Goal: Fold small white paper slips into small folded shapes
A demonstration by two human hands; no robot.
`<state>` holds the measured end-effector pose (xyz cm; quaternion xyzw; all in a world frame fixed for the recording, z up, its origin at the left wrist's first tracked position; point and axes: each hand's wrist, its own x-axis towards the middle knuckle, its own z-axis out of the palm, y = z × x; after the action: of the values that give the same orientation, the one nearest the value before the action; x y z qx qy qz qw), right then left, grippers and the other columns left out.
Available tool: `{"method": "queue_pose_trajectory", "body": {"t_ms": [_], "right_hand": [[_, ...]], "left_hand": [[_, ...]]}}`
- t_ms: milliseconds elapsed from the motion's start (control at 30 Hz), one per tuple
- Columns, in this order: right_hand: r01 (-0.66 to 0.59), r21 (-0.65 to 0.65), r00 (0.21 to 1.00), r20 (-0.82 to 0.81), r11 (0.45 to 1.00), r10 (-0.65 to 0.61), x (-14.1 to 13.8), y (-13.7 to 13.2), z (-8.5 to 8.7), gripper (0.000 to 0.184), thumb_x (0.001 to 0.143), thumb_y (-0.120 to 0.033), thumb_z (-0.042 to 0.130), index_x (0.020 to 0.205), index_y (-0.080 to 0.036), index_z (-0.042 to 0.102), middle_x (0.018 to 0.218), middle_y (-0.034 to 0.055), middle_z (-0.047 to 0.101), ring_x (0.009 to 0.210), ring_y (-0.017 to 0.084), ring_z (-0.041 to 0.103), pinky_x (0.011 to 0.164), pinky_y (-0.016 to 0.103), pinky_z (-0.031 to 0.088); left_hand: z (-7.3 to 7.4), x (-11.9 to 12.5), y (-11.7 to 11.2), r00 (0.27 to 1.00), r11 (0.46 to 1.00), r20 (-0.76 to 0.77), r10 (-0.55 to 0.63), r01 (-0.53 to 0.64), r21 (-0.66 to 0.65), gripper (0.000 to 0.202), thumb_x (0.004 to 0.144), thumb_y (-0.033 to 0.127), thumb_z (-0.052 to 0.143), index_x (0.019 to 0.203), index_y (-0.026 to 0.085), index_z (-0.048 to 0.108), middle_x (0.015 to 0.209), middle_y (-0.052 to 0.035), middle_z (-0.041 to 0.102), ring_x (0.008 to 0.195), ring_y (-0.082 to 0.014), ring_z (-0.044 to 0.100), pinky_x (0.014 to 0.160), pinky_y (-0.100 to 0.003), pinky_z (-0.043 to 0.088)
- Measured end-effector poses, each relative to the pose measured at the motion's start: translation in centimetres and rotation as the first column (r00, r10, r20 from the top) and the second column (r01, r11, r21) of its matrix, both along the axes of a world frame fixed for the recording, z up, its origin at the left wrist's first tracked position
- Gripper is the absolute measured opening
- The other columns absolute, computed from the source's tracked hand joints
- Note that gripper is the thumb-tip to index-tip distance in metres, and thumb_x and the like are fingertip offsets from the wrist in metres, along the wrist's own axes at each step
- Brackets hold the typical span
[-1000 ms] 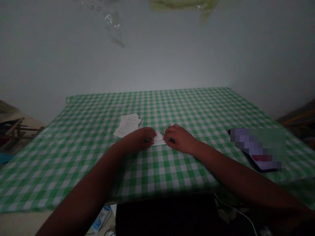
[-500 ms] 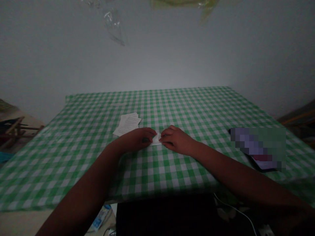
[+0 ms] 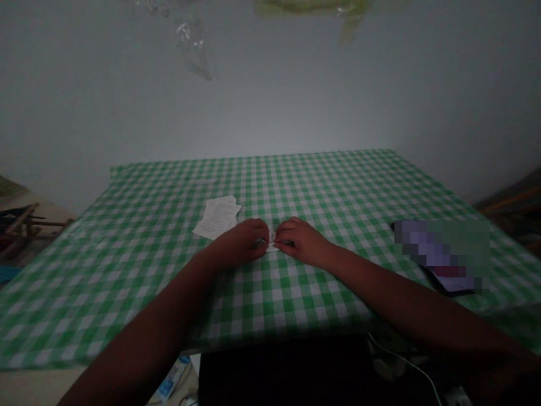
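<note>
A small piece of white printed paper point(image 3: 271, 246) lies on the checked tablecloth between my two hands, mostly covered by my fingers; it looks folded. My left hand point(image 3: 247, 242) has its fingers closed on the paper's left side. On the right side, my right hand point(image 3: 298, 241) pinches the same paper between thumb and fingers. The fingertips of both hands nearly meet. Just beyond my left hand, several loose printed sheets point(image 3: 217, 219) overlap one another on the cloth.
The table wears a green and white checked cloth point(image 3: 296, 180) and stands against a pale wall point(image 3: 270, 96). A dark flat device point(image 3: 459, 286), partly blurred out, lies at the right. A white cable point(image 3: 406, 361) hangs below the front edge.
My left hand has moved slightly right, closer to my right hand, covering more of the paper. Less of the paper shows between the hands. My right hand stays almost in place.
</note>
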<state>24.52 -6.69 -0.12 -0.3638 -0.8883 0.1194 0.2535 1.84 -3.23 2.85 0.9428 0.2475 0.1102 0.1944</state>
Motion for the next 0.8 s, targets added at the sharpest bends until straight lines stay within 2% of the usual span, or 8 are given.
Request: {"method": "queue_pose_trajectory", "body": {"t_ms": [167,333,433,533,700,800], "right_hand": [[0.046,-0.018,0.998,-0.047,0.999,-0.046,-0.1,0.3,0.0,0.009,0.092,-0.024,0.064,0.087,-0.019,0.069,0.093,0.0043,0.067,0.091,0.018,0.058,0.088,0.035,0.040],[0.162,-0.014,0.986,-0.035,0.987,-0.163,0.5,0.8,-0.4,0.015,0.092,-0.032,0.065,0.085,-0.018,0.067,0.091,0.0049,0.066,0.091,0.019,0.057,0.089,0.036,0.039],[0.208,-0.002,0.978,-0.012,0.978,-0.208,0.8,0.8,-0.3,0.016,0.092,-0.034,0.064,0.088,-0.018,0.065,0.094,0.0059,0.064,0.092,0.020,0.056,0.089,0.037,0.040],[0.249,0.062,0.969,-0.017,0.967,-0.248,0.7,0.3,0.2,0.017,0.092,-0.032,0.062,0.097,-0.017,0.065,0.100,0.0090,0.064,0.097,0.023,0.054,0.088,0.038,0.042],[0.176,0.226,0.979,0.060,0.958,-0.194,0.0,-1.3,1.3,0.020,0.095,-0.021,0.050,0.107,-0.016,0.066,0.113,0.0118,0.065,0.106,0.026,0.052,0.093,0.044,0.042],[0.077,0.233,0.981,0.155,0.969,-0.115,-0.6,-1.9,1.2,0.028,0.096,-0.021,0.048,0.118,-0.014,0.064,0.120,0.0120,0.064,0.113,0.027,0.053,0.100,0.045,0.041]], "left_hand": [[-0.5,0.7,0.0,0.999,0.996,0.006,0.050,-0.050,0.069,0.019,0.096,0.032,0.053,0.090,0.017,0.064,0.101,-0.0071,0.061,0.097,-0.0200,0.057,0.089,-0.035,0.047],[-1.1,0.8,0.3,0.995,0.992,0.011,0.098,-0.099,0.078,0.017,0.096,0.029,0.053,0.089,0.017,0.063,0.098,-0.0063,0.060,0.094,-0.0194,0.057,0.088,-0.035,0.047],[-1.5,0.9,0.4,0.988,0.984,0.021,0.155,-0.157,0.087,0.016,0.094,0.030,0.056,0.087,0.017,0.063,0.094,-0.0059,0.060,0.091,-0.0195,0.057,0.086,-0.035,0.047],[-1.8,1.2,0.5,0.971,0.967,0.035,0.238,-0.240,0.087,0.016,0.093,0.028,0.058,0.083,0.016,0.062,0.091,-0.0061,0.060,0.088,-0.0196,0.057,0.083,-0.035,0.047],[-2.3,1.7,0.7,0.910,0.905,0.053,0.411,-0.414,0.093,0.017,0.090,0.027,0.061,0.077,0.016,0.061,0.085,-0.0045,0.060,0.082,-0.0182,0.056,0.078,-0.033,0.046],[-2.4,1.9,0.7,0.881,0.875,0.050,0.471,-0.474,0.098,0.016,0.090,0.027,0.062,0.077,0.016,0.061,0.083,-0.0038,0.060,0.080,-0.0175,0.056,0.077,-0.032,0.045]]}}
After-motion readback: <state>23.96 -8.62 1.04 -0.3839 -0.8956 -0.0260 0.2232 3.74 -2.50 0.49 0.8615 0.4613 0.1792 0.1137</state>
